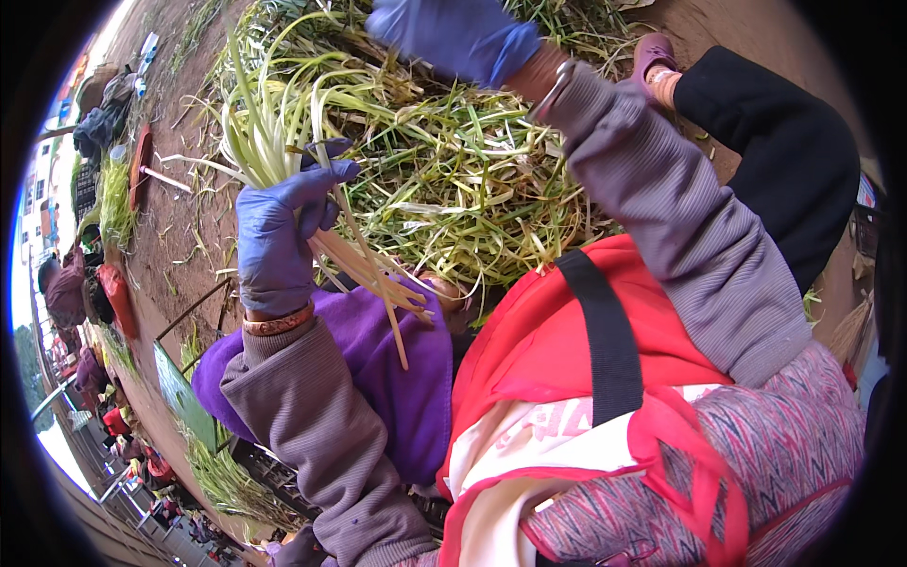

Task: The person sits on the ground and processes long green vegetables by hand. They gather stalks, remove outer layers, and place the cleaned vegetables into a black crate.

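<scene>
My left hand (280, 227) wears a thin blue-violet glove and is shut around a bunch of long, pale allium-like stalks (266, 145). Their yellow-green leaves fan out above the fist, while the bare stem ends (375, 273) stick out below it, over my purple-covered knee. My right hand (453, 35), gloved alike, is blurred at the top edge of the view. It hovers above or touches a heap of loose leaves (468, 177); I cannot tell which. Its fingers are too smeared to show whether they hold anything.
A red apron (553, 319) with a black strap covers my lap. A pale green board (188, 397) and bundles of stalks (234, 482) are at my left. More bundles (117, 198) and several people are farther left. A pink shoe (653, 60) rests beyond the heap.
</scene>
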`<state>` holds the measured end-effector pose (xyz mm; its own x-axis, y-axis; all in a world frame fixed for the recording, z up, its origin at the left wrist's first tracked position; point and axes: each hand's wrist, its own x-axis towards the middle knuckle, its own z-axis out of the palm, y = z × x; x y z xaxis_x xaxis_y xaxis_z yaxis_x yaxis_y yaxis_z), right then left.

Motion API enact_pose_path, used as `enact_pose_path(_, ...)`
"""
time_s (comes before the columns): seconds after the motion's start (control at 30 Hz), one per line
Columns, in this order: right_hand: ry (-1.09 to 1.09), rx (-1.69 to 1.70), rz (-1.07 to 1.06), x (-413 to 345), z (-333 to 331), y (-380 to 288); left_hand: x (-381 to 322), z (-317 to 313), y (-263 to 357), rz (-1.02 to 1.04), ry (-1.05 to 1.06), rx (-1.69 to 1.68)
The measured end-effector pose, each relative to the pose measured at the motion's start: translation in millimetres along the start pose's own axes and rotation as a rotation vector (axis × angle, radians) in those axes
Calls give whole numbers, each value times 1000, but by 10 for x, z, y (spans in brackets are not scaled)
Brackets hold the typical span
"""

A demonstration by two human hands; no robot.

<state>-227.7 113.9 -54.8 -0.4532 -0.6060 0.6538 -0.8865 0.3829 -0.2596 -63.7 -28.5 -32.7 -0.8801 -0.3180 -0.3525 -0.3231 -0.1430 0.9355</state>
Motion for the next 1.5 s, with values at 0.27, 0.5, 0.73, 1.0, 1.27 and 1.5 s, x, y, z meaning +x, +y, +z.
enact_pose_path(0.27,-142,500,-44,-30,32,-320,-1,22,14,37,30,89)
enact_pose_path(0.5,-205,393,-70,-106,386,-569,25,86,-54,12,81,113)
enact_pose_path(0.73,-201,-383,36,145,-137,243,-7,97,13,1,87,106)
enact_pose_path(1.0,-407,598,33,-153,256,-382,8,105,14,-5,79,186)
enact_pose_path(1.27,-77,456,-55,-85,249,-185,20,106,-7,0,48,215)
enact_pose_path(1.5,-317,425,410,1,-125,48,-4,75,17,5,92,161)
